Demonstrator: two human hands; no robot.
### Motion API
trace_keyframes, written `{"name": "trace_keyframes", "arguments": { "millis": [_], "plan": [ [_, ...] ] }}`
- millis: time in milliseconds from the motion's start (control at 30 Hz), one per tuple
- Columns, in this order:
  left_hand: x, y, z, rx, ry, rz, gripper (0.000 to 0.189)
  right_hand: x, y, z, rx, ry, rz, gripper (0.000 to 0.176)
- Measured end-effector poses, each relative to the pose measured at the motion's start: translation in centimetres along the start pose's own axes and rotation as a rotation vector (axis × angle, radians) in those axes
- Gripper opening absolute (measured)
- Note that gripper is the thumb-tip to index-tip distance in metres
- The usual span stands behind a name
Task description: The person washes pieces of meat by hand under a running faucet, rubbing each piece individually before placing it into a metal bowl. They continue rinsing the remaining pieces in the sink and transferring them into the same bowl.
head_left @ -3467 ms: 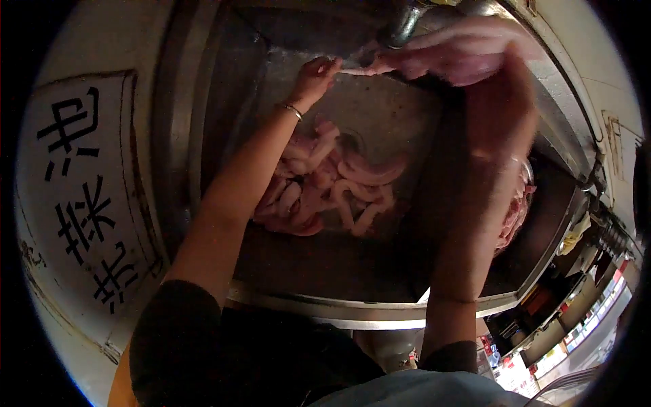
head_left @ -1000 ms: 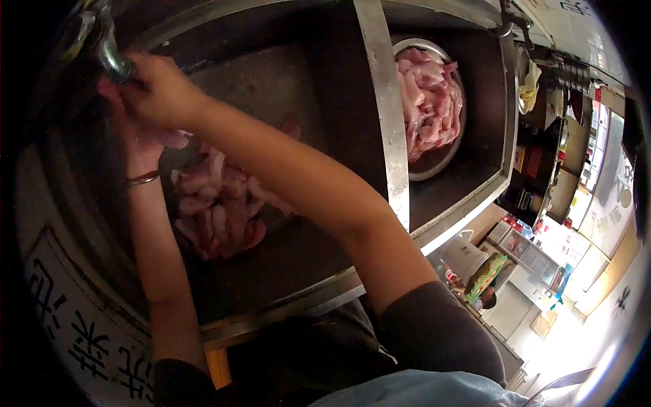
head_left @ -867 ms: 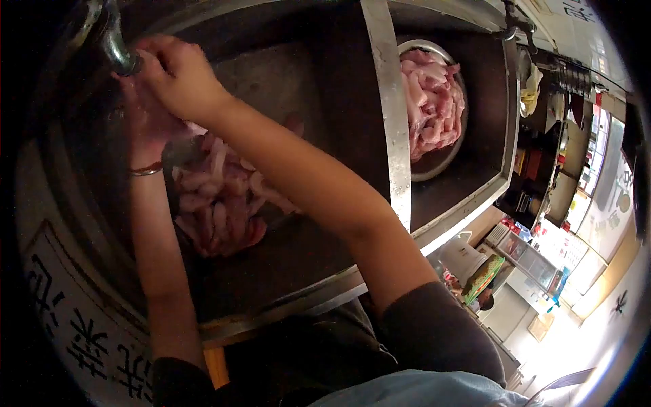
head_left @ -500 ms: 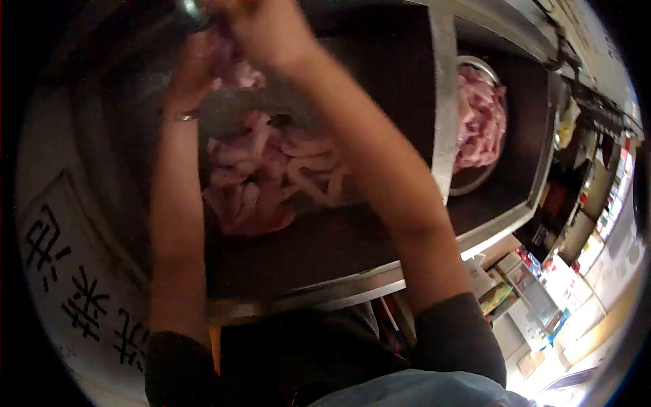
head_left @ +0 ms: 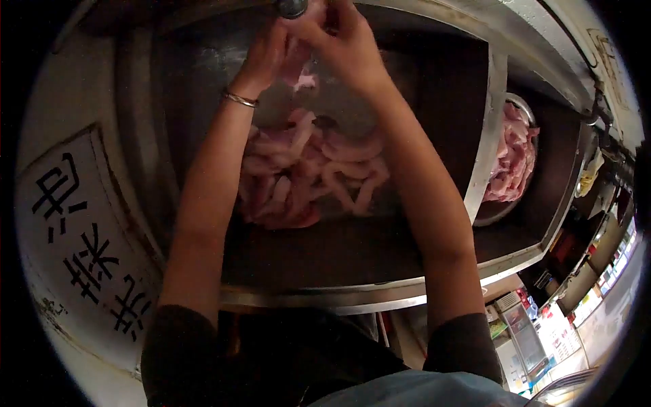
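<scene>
Over the sink (head_left: 305, 261) of pink meat (head_left: 308, 173), left hand (head_left: 268, 53) and right hand (head_left: 344, 44) pinch one strip (head_left: 299, 66) (bowl (head_left: 497, 215) holds more).

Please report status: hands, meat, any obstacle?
Left hand and right hand grip one strip under the tap. Meat pile lies in sink below. Nothing between hands and tap.

Dark sleeves (head_left: 178, 342) end above the elbows, leaving the forearms bare, a thin metal bangle (head_left: 241, 100) circles the wrist of the ungloved left hand (head_left: 266, 60), and pale blue-grey cloth (head_left: 420, 390) covers the chest.
</scene>
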State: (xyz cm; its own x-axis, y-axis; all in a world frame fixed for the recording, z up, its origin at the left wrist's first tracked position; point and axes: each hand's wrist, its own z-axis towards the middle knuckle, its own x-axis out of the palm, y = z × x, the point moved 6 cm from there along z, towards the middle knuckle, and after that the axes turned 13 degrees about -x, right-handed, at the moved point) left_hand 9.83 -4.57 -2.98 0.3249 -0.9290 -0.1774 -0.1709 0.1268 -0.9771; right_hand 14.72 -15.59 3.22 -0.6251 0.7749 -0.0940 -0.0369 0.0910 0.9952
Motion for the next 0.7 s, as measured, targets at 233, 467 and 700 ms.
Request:
{"name": "trace_keyframes", "arguments": {
  "millis": [233, 467, 700],
  "plan": [
    [-0.3, 2.6, 1.7, -0.495, 0.159, -0.641, 0.046, 1.1, 3.3, 0.4, -0.351, -0.212, 0.033, 0.029],
    [-0.5, 1.9, 2.1, -0.457, 0.284, -0.505, 0.034, 0.7, 4.2, 2.3, -0.594, -0.225, 0.294, 0.019],
    [1.2, 1.4, 1.3, -0.415, 0.513, -0.252, 0.031, -3.2, 7.4, 1.9, -0.4, -0.407, 0.475, 0.037]
  ]
}}
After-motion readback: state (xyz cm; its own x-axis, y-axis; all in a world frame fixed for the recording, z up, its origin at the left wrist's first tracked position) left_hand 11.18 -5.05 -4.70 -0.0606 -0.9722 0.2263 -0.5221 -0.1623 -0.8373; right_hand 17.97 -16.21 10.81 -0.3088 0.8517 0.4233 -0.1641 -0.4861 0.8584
